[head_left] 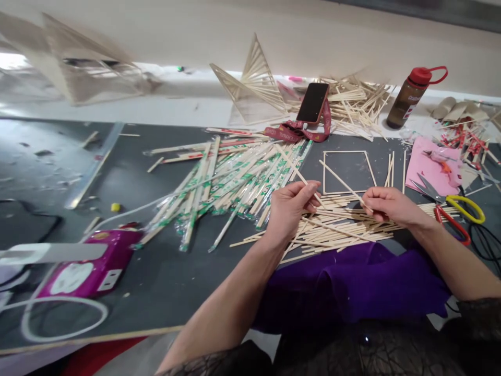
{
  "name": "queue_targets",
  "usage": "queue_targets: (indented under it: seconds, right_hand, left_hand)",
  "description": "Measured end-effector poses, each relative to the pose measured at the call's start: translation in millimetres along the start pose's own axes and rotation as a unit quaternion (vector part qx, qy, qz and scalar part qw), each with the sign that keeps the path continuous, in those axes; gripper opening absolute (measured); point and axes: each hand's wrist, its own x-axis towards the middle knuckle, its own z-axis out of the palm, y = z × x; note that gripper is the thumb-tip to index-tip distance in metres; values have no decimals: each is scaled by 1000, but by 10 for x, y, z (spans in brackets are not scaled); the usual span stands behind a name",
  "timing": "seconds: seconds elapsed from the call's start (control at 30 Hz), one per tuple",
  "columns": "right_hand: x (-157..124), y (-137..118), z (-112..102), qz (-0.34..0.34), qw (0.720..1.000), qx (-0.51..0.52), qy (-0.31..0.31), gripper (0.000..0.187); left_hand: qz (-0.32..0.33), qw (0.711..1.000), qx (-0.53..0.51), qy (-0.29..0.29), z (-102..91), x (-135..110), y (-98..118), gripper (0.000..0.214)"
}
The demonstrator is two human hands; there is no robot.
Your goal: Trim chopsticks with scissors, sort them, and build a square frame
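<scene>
My left hand (293,206) pinches a thin wooden chopstick (293,166) that slants up and to the left. Another wooden stick (340,177), also slanting up-left, is gripped near its lower end by my right hand (383,204). Both hands hover over a loose pile of bare sticks (332,235). Just beyond them, several sticks lie on the dark table as a four-sided outline (344,152). To the left spreads a heap of chopsticks in green-printed clear wrappers (230,183).
A purple cloth (352,282) lies at the table's near edge. Scissors (442,196) and a pink sheet (420,156) are at right. A bottle (409,99), phone (313,102) and stick model (254,78) stand behind. A magenta device (90,261) with a white cable sits left.
</scene>
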Motion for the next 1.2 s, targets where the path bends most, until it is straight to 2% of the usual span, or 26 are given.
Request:
queue_targets:
  seconds: [0.1, 0.2, 0.33, 0.4, 0.5, 0.6, 0.67, 0.73, 0.8, 0.9, 0.97, 1.1, 1.2]
  right_hand:
    - [51, 27, 7, 6, 998, 65, -9, 33]
    - [97, 38, 24, 10, 996, 88, -10, 31]
    - [88, -20, 50, 27, 999, 38, 25, 22]
    - [64, -83, 56, 13, 999, 7, 46, 18]
    - [50, -205, 71, -23, 996, 6, 83, 20]
    - [90, -330, 107, -47, 995, 26, 85, 26]
    - [133, -404, 128, -66, 995, 9, 73, 27]
    - [173, -471, 128, -93, 991, -42, 85, 23]
    - [196, -541, 102, -140, 975, -125, 121, 17]
    - [205, -665, 46, -225, 933, -241, 144, 12]
    - [214, -759, 30, -246, 923, -266, 129, 12]
    - [302, -911, 75, -238, 937, -222, 127, 11]
    - [408, -944, 138, -245, 943, -180, 139, 11]
  left_hand:
    - [-2, 1000, 10, 9, -4, -6, 24, 25]
    - [-6, 999, 42, 12, -1, -33, 54, 23]
    - [-1, 995, 99, -7, 3, -71, 132, 21]
    - [-3, 993, 111, -32, 16, -74, 185, 18]
    - [-40, 993, 89, -68, 71, -46, 247, 17]
    - [-71, 995, 26, -63, 150, 14, 258, 24]
    - [-68, 996, 4, -52, 177, 54, 253, 30]
    - [-42, 998, 27, -35, 161, 79, 258, 30]
    - [22, 994, 104, -3, 106, 85, 276, 24]
    - [140, 957, 252, 25, 9, 80, 303, 18]
    - [164, 940, 300, -4, -32, 89, 308, 16]
    - [119, 944, 287, -108, -40, 136, 310, 18]
    - [102, 944, 273, -156, -6, 171, 340, 17]
